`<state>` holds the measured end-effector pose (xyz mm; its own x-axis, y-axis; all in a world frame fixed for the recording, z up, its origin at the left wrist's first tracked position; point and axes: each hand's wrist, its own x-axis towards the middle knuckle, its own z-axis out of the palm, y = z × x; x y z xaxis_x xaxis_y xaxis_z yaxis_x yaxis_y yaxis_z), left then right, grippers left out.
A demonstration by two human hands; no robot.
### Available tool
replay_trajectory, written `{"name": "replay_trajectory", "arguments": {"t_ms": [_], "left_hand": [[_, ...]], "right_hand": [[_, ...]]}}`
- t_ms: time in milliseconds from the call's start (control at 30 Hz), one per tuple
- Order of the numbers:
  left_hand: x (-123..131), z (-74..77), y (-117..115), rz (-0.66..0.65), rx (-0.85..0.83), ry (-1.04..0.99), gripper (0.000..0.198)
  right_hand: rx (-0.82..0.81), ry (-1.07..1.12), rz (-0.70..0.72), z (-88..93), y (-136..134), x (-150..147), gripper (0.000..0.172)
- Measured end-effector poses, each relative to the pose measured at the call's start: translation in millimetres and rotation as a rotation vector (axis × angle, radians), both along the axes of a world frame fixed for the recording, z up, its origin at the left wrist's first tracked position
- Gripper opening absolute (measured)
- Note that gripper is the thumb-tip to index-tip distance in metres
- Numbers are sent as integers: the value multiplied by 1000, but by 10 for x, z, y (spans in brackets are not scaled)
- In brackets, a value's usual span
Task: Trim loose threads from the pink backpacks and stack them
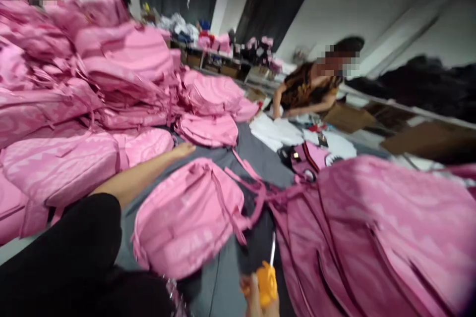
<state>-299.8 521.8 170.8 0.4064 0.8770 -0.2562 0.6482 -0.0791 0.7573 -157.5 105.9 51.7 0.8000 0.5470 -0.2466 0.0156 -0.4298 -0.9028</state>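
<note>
My left hand (181,150) reaches out flat over the grey table (260,158), its fingers at the top edge of a pink backpack (188,215) lying in front of me. It holds nothing that I can see. My right hand (258,302) sits at the bottom edge of the frame, closed on a yellow-handled snipper (267,280) with a thin blade pointing up. A pink strap runs from the backpack toward the pile on the right.
A tall heap of pink backpacks (74,84) fills the left. Another pink pile (379,237) lies at the right. Across the table a person (308,90) leans over white pieces (277,131). Cardboard boxes (347,116) stand behind.
</note>
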Motion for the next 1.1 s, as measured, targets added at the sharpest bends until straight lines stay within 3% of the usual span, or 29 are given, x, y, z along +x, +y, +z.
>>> {"name": "replay_trajectory", "arguments": {"t_ms": [67,167,233,300,400,500,600,667,733,800,900,1000,1100], "left_hand": [[257,-229,-294,-87,67,33,40],[578,-790,-1165,-371,243,139,57],[684,-1216,-1883,-614,244,266,79],[736,-1609,-2493,-761,254,357,98],[759,-1951,-2981,-904,274,365,100],[608,-1905,-3024,-929,285,274,83],[153,-1701,-2811,-643,438,258,60],[-264,-1624,-2591,-350,511,365,67],[-657,-1633,-2360,-179,506,502,82],[-930,-1694,-2166,-170,478,573,83],[-1075,-1744,-1997,-194,448,525,57],[-1109,-1664,-1987,-52,288,280,40],[-1219,-1549,-2070,148,-158,-189,49]], "right_hand": [[22,136,-155,-109,-174,-17,89],[63,444,-297,-160,-452,22,82],[101,665,-328,-106,-615,67,77],[158,788,-343,-36,-732,68,71],[244,810,-319,-18,-823,-134,62],[192,756,-139,-115,-874,-512,56],[93,555,85,-178,-900,-689,51],[38,397,215,-152,-855,-562,50],[-12,271,349,-82,-720,-303,55],[-65,157,503,14,-498,-48,60],[-106,-57,741,161,-119,129,59],[-133,-246,925,238,151,113,59],[-287,-365,1083,247,331,131,58]]}}
